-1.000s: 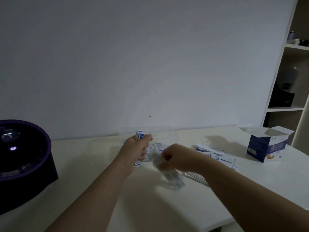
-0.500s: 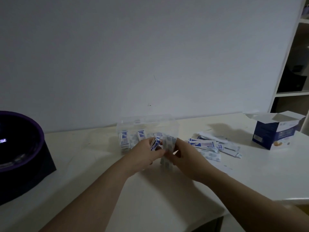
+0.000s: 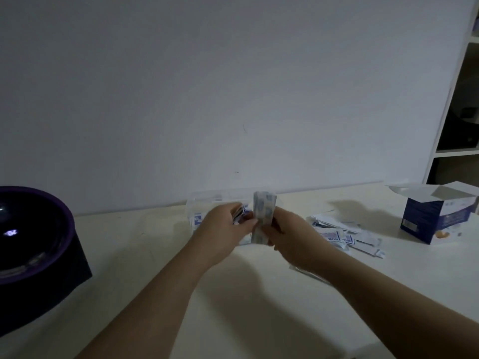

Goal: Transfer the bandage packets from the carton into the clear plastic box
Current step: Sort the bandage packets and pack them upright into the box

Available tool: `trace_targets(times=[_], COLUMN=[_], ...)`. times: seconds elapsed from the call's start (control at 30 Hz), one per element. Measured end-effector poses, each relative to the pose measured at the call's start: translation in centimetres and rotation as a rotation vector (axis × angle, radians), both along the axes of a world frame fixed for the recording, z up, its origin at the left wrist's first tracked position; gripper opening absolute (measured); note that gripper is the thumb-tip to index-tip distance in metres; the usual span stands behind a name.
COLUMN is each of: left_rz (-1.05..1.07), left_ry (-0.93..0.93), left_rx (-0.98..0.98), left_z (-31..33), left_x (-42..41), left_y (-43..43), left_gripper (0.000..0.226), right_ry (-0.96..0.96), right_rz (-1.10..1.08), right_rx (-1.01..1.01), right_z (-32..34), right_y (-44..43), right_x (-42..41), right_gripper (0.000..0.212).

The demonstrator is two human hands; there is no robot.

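Upright stack of bandage packets [image 3: 263,213] at frame centre
Right hand [image 3: 287,237] grips it, left hand [image 3: 223,229] pinches a few more, before the clear plastic box [image 3: 204,203]; loose packets [image 3: 342,234] lie toward the open carton [image 3: 435,218] at right

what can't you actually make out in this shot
- Head view: how full the clear plastic box is; the left hand and right hand cover its front.
- Print on the white-and-blue bandage packets both hands hold: blurred and dim.
- Inside of the open blue cardboard carton: hidden by its own walls.
- Dark purple-rimmed bowl: cut off by the left edge.
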State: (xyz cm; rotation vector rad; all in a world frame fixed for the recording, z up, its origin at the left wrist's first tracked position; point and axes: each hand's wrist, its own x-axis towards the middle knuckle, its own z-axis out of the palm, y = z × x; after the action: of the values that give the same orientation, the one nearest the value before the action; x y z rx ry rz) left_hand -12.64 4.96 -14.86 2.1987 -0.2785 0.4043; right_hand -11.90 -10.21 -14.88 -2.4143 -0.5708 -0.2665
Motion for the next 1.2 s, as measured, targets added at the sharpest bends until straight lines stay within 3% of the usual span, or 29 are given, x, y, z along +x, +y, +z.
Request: trace_targets(times=[0.17,0.3,0.43,0.6,0.73,0.93,1.03,1.2], left_rz=[0.117,0.131,0.156,0.189,0.177,0.166,0.142,0.187], left_ry=[-0.255,-0.267,-0.073,0.398,0.619,0.771,0.783,0.768], left_rx=[-0.086,-0.054,-0.031,-0.011,0.054,0.106,0.234,0.332], left_z=[5.3,8.7,10.0,8.5,6.6,4.4,3.8,2.7], left_x=[0.4,2.3,5.3,9.0,11.5,13.9,14.5,15.5], left_y=[0.1,0.1,-0.2,-0.4,-0.6,-1.4,-1.9,-2.3], left_gripper=[0.014,0.014,0.020,0.020,0.019,0.017,0.019,0.037], right_ry=[-0.174,-0.208,-0.100,0.115,0.099,0.109,0.097,0.113], right_rz=[0.100,0.113,0.085,0.054,-0.001,0.007,0.006,-0.006], right_rx=[0.046,0.075,0.101,0.051,0.054,-0.015,-0.032,-0.028], right_z=[6.5,9.2,9.7,8.1,6.8,5.2,4.6,3.6], right_y=[0.7,1.0,0.8,-0.2,-1.0,-1.1,-1.1,-1.4], right_x=[1.1,3.8,6.9,9.8,11.5,12.9,13.3,14.0], right_gripper=[0.013,0.018,0.012,0.056,0.064,0.048,0.044,0.042])
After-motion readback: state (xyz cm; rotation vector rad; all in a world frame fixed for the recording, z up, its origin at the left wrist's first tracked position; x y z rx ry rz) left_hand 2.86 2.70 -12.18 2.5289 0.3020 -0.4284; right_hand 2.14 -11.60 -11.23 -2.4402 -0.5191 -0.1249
